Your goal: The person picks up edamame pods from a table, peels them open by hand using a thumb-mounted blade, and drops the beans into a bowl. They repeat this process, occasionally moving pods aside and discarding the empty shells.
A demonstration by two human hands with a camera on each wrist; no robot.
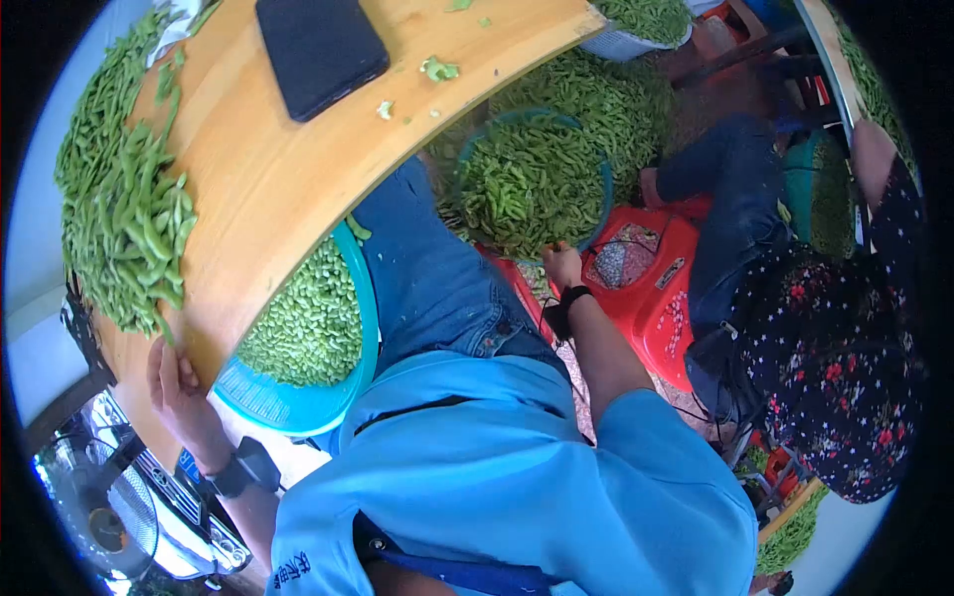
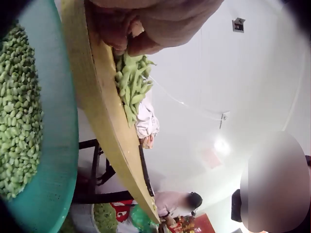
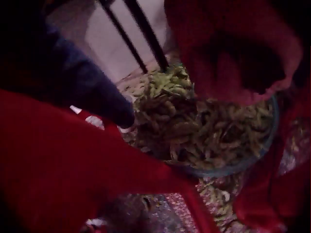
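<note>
At the near edge of the wooden table (image 1: 238, 179), my left hand (image 1: 184, 402) pinches a green bean pod (image 1: 166, 328) at the end of a long pile of pods (image 1: 129, 209). The left wrist view shows thumb and fingers closing over the pods (image 2: 131, 87). Below that hand, a turquoise basin (image 1: 373, 333) holds shelled green beans (image 1: 313, 328). My right hand (image 1: 563, 266) is down beside my leg, at the near rim of a second basin (image 1: 608, 189) heaped with pods. Its fingers look curled in the dark right wrist view; I cannot tell whether they hold anything.
A dark phone-like slab (image 1: 323, 55) and pod scraps (image 1: 439, 70) lie on the table. A red plastic stool (image 1: 646, 308) stands right of the pod basin, with more pods (image 1: 636, 109) heaped behind it. Another person in a dark floral top (image 1: 835, 368) sits at right. A fan (image 1: 104, 517) stands lower left.
</note>
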